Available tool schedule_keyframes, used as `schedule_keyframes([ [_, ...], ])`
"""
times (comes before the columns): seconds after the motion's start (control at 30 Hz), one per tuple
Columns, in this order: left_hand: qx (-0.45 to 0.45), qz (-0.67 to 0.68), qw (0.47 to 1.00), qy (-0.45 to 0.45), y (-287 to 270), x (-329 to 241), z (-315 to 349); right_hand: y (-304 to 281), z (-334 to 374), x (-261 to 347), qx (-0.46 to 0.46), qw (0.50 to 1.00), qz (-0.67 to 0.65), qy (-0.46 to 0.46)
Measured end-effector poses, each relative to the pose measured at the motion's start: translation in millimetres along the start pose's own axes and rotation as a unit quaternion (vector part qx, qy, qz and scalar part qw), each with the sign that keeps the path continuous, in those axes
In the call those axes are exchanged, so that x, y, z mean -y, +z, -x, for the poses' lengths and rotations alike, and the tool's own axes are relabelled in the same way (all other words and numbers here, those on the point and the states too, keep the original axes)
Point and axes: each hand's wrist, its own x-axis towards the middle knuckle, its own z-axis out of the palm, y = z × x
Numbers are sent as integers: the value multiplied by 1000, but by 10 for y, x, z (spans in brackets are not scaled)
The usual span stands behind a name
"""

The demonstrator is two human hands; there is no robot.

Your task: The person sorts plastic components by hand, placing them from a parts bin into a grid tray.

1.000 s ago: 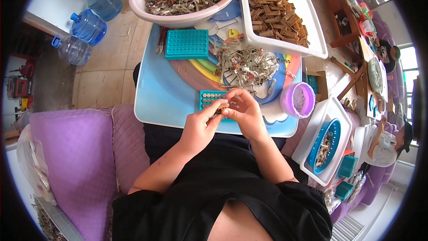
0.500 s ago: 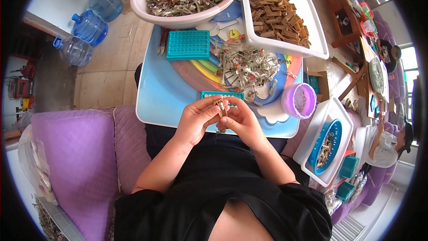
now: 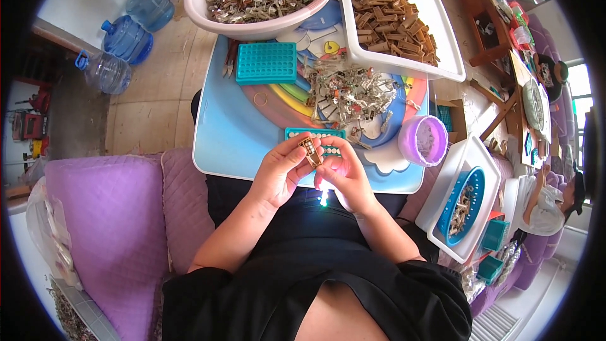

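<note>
Over the near edge of the low table, my left hand and my right hand pinch one small brown wood-like piece between them. It has pale, window-like spots in a row, and its exact kind is unclear. Just under my fingers a bright white-green light glows against my black clothes; its source is too small to make out. Behind my fingertips lies a teal tray of round white pieces, partly hidden. Beyond it is a tangled heap of small clear-wrapped parts with thin wires.
A teal tray with many hollows rests on the table. At the back stand a pink basin of wrapped parts and a white bin of brown pieces. A purple tub stands right; a blue basket sits beyond it.
The brown piece has turned so its spotted face shows more. A bright light now glows below my hands, where a dark dangling bit showed before. My hands stay nearly in place.
</note>
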Motion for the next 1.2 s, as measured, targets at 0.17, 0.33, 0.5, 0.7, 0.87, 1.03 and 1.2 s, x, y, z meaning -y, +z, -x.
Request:
schedule_keyframes([
  [0.17, -1, 26, 999, -24, -111, 35, 5, -76, -27, -78, 29, 998, -25, 44],
  [0.33, 8, 20, 999, -24, -72, 34, 5, -165, -22, -54, 67, 995, -33, 66],
  [0.5, -5, 9, 1000, -14, -104, -30, 7, -191, -188, 30, 131, 984, 51, 111],
  [0.7, -28, -18, 999, 37, -169, -143, 60, -222, -607, 538, 2, 925, 374, -69],
  [0.87, -42, 3, 999, 30, -228, -287, 132, -445, -1073, 897, -146, 867, 432, -202],
  [1.03, -26, -32, 999, 33, -57, -378, 231, -802, -1249, 1426, -276, 784, 498, -245],
  [1.2, -34, -52, 998, 17, -269, -224, 230, -1170, -1424, 1830, -333, 716, 575, -215],
])
